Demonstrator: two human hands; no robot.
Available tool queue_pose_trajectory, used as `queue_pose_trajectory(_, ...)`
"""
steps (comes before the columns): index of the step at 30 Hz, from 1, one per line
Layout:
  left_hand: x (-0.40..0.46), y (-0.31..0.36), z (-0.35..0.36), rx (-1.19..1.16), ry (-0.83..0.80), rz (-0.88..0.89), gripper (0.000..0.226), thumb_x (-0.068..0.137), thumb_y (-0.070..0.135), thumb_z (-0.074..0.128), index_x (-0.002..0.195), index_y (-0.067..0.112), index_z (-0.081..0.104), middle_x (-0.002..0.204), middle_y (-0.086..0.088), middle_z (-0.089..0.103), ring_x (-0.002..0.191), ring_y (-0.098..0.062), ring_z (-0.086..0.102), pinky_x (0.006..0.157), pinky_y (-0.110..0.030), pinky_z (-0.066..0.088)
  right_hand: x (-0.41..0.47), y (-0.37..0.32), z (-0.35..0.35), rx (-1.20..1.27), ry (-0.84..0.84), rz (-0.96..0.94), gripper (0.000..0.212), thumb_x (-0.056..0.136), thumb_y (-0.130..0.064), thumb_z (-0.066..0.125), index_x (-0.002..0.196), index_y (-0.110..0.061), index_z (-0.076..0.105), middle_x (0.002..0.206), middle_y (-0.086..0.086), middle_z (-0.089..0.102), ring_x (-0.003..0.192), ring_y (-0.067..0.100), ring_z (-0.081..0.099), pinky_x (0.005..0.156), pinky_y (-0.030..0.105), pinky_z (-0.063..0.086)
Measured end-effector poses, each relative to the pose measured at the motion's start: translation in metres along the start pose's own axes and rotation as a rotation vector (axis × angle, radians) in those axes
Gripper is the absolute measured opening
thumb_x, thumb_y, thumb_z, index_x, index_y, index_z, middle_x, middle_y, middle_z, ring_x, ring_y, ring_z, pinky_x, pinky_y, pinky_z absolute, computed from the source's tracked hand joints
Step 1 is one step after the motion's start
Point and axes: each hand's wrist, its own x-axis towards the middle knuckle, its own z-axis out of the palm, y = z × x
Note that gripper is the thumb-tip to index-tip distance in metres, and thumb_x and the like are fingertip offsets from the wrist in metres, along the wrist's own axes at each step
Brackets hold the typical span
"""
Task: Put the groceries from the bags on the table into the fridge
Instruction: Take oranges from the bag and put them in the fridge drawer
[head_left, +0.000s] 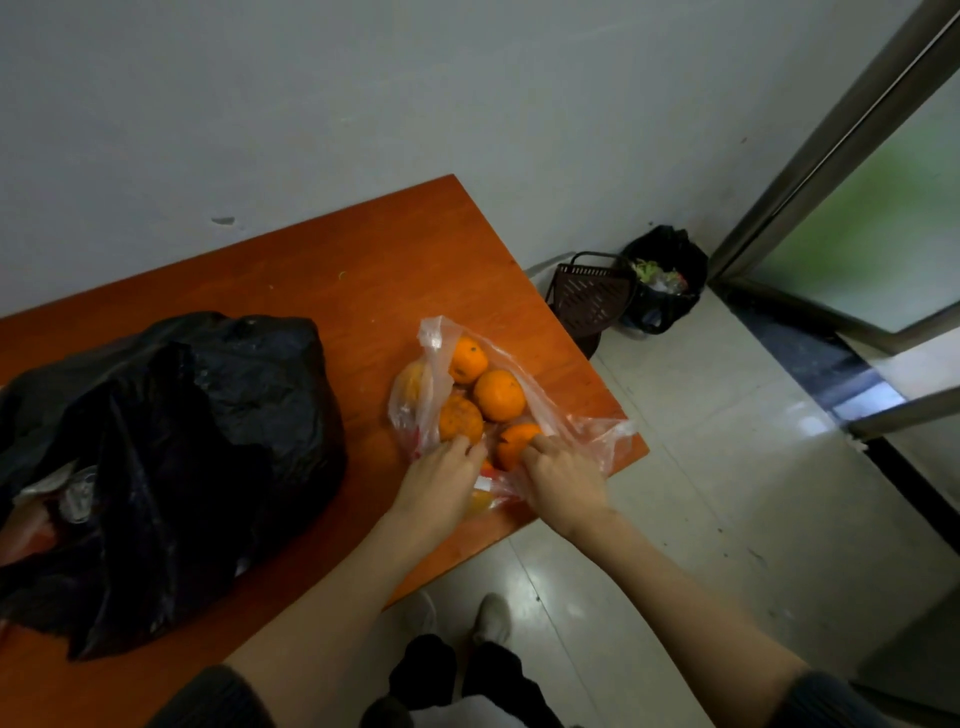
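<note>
A clear plastic bag (582, 431) with several oranges (498, 395) lies near the right corner of the orange table (332, 280). My left hand (441, 483) grips the bag's near left side, fingers touching an orange (460, 418). My right hand (563, 480) pinches the bag's near right side beside another orange (514, 441). A big black plastic bag (171, 457) lies on the table's left part, its mouth showing pale packages inside.
A dark slotted basket (592, 299) and a black rubbish bag (662, 280) stand on the tiled floor past the table's right corner. A metal-framed glass door (857, 208) is at the right. My feet (488, 618) are below the table's edge.
</note>
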Motion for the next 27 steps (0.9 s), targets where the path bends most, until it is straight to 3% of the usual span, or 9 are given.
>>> queue_pose_trajectory(3,-0.003,-0.009,0.006,-0.007,-0.037,-0.164,0.024,0.095,0.015,0.046,0.118,0.019,0.043,0.118,-0.003,0.05,0.105,-0.025,0.057,0.075,-0.033,0.046,0.004,0.0,-0.003,-0.055,0.011,0.09,0.023,0.096,-0.023,0.042,0.105,-0.008,0.057,0.107,0.011,0.06,0.093,0.028,0.06,0.078,0.036,0.045)
queue_pose_trajectory(6,0.002,-0.011,0.003,-0.067,-0.104,-0.223,0.03,0.094,0.032,0.05,0.12,0.02,0.042,0.119,-0.005,0.049,0.105,-0.028,0.057,0.076,-0.035,0.045,0.017,-0.002,-0.001,-0.011,0.002,0.139,0.026,0.095,-0.025,0.044,0.119,-0.015,0.044,0.126,0.01,0.048,0.099,0.029,0.059,0.075,0.037,0.048)
queue_pose_trajectory(9,0.01,-0.004,0.002,-0.075,-0.208,-0.242,0.046,0.088,0.042,0.056,0.125,0.019,0.042,0.125,-0.008,0.046,0.113,-0.03,0.053,0.082,-0.038,0.045,0.031,-0.003,0.005,-0.044,-0.086,0.135,0.05,0.089,-0.032,0.056,0.132,-0.023,0.032,0.136,0.01,0.037,0.118,0.03,0.045,0.089,0.039,0.044)
queue_pose_trajectory(13,0.015,0.004,0.01,-0.068,-0.286,-0.261,0.054,0.087,0.042,0.059,0.13,0.017,0.038,0.129,-0.011,0.044,0.119,-0.031,0.048,0.088,-0.039,0.044,0.039,0.005,0.006,-0.163,-0.149,0.036,0.057,0.086,-0.042,0.056,0.134,-0.024,0.031,0.136,0.009,0.036,0.131,0.029,0.03,0.098,0.043,0.036)
queue_pose_trajectory(17,0.014,0.006,0.016,-0.092,-0.301,-0.286,0.065,0.085,0.04,0.063,0.138,0.019,0.03,0.133,-0.013,0.04,0.123,-0.033,0.043,0.091,-0.041,0.042,0.03,0.012,0.018,-0.147,-0.19,-0.029,0.071,0.082,-0.045,0.06,0.141,-0.029,0.023,0.148,0.008,0.016,0.141,0.032,0.009,0.107,0.048,0.031)
queue_pose_trajectory(21,0.014,0.008,0.022,-0.072,-0.333,-0.291,0.077,0.083,0.037,0.065,0.144,0.026,0.018,0.133,-0.014,0.037,0.122,-0.033,0.043,0.09,-0.041,0.043,0.034,0.009,0.02,-0.17,-0.167,-0.031,0.062,0.089,-0.039,0.053,0.142,-0.029,0.022,0.148,0.013,0.019,0.138,0.037,0.016,0.108,0.048,0.031)
queue_pose_trajectory(27,0.009,0.001,0.018,-0.245,-0.198,-0.362,0.06,0.081,0.043,0.065,0.133,0.033,0.036,0.126,-0.008,0.043,0.116,-0.03,0.048,0.086,-0.039,0.044,0.041,0.013,0.007,-0.14,-0.216,-0.015,0.062,0.084,-0.05,0.056,0.136,-0.025,0.033,0.135,0.016,0.035,0.128,0.035,0.031,0.102,0.043,0.034)
